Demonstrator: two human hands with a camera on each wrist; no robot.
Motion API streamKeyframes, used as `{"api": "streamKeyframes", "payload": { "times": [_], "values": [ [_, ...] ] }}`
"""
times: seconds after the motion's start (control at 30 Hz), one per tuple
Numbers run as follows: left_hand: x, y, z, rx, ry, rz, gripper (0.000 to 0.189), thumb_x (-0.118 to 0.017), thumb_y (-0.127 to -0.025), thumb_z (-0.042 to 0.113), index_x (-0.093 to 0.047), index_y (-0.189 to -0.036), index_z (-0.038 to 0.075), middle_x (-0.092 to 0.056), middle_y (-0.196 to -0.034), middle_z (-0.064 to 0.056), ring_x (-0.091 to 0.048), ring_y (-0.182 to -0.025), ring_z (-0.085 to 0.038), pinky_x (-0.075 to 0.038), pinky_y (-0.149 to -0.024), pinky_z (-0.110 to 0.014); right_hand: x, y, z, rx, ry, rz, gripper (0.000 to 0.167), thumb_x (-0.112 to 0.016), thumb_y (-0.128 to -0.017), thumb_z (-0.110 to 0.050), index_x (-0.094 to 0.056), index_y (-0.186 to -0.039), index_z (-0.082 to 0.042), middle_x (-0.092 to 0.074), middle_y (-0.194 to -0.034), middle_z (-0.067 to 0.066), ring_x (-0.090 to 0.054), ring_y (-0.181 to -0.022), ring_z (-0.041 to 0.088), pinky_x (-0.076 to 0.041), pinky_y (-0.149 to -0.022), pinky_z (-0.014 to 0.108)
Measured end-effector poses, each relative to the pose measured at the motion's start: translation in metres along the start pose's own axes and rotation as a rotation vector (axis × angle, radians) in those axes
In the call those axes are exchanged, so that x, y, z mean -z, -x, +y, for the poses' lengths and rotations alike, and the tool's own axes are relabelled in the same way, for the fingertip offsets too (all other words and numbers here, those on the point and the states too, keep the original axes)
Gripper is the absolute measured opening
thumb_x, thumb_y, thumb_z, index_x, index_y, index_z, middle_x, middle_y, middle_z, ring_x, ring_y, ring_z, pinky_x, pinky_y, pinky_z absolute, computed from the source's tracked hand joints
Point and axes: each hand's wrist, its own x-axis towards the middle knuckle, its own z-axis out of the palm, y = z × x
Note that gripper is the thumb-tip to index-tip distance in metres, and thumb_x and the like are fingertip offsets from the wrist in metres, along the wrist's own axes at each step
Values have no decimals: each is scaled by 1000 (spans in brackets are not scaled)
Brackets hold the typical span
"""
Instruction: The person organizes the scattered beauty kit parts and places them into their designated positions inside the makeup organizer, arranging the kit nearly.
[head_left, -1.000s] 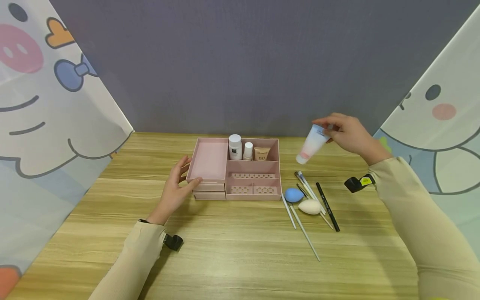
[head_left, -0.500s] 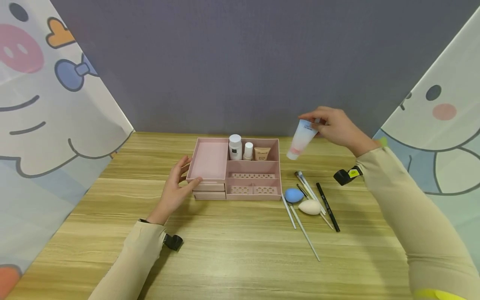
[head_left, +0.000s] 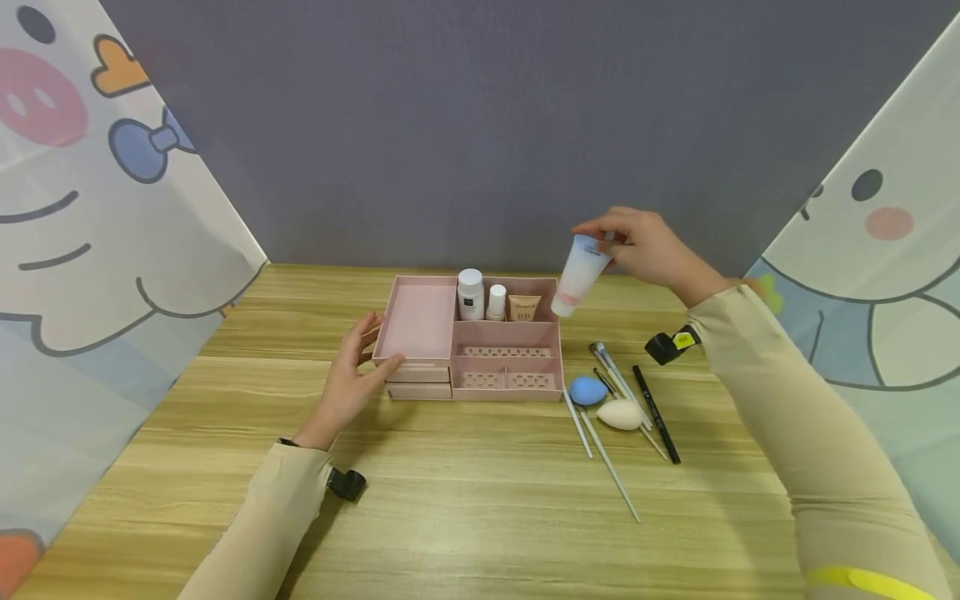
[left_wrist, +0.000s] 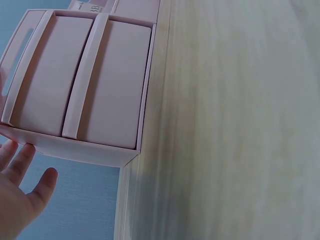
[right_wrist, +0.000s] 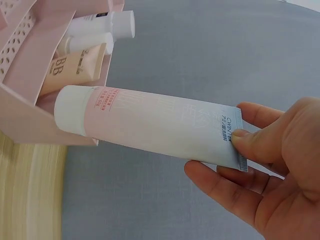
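Note:
My right hand (head_left: 637,242) pinches a squeeze tube (head_left: 581,273) by its flat crimped end, white cap pointing down. The tube hangs tilted just off the back right corner of a pink organizer (head_left: 506,395). Seen from the right wrist, the tube (right_wrist: 160,125) fades from pink to pale blue. In the organizer's back compartment stand a white bottle (head_left: 471,296), a smaller white-capped bottle (head_left: 497,302) and a beige BB tube (head_left: 523,307). My left hand (head_left: 350,371) touches the organizer's left side with fingers spread; two drawers (left_wrist: 107,82) show in the left wrist view.
Right of the organizer lie a blue makeup sponge (head_left: 587,390), a cream sponge (head_left: 620,414), a black pen (head_left: 656,414) and several thin brushes (head_left: 611,467) on the wooden table (head_left: 465,500). A grey panel (head_left: 510,133) rises behind the table.
My right hand has carried the squeeze tube leftward, from above the table on the right to the organizer's back right corner. The left hand and the organizer have stayed in place.

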Motion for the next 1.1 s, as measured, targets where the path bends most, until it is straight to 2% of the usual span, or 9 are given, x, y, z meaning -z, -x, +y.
{"api": "streamKeyframes", "payload": {
  "times": [0.1,0.33,0.57,0.8,1.1],
  "values": [
    [0,0,0,3,0,-2,77,-69,-91,1,-24,-153,-6,-33,-154,-25,-37,-137,-44,-32,-108,-56,-4,-2,-2,2,-27,8,33,-53,-95,10,-67,-125,2,-57,-100,15,-53,-82,29,-56,-65,26],
    [0,0,1,9,3,-2,77,-69,-91,1,-25,-153,-5,-33,-154,-24,-37,-137,-43,-32,-108,-55,-14,-8,-2,-4,-55,25,35,-53,-95,11,-68,-125,0,-58,-101,15,-55,-84,30,-58,-68,37],
    [-1,1,1,1,-3,3,75,-68,-92,1,-25,-153,-6,-34,-153,-24,-37,-137,-43,-33,-107,-54,-23,-12,-1,-13,-44,29,35,-53,-96,9,-67,-127,-1,-59,-105,16,-54,-87,30,-54,-70,38],
    [-1,1,1,7,5,4,76,-69,-91,0,-25,-153,-5,-34,-154,-22,-38,-137,-41,-33,-108,-52,-33,-15,2,35,-6,46,36,-53,-95,9,-68,-126,-3,-62,-106,15,-52,-87,30,-45,-72,41],
    [-1,0,0,11,4,1,75,-68,-91,0,-25,-153,-5,-34,-154,-23,-37,-138,-41,-32,-109,-53,-43,-14,-1,91,10,34,38,-51,-95,11,-68,-126,-3,-62,-106,14,-49,-83,27,-39,-69,39]
  ]
}}
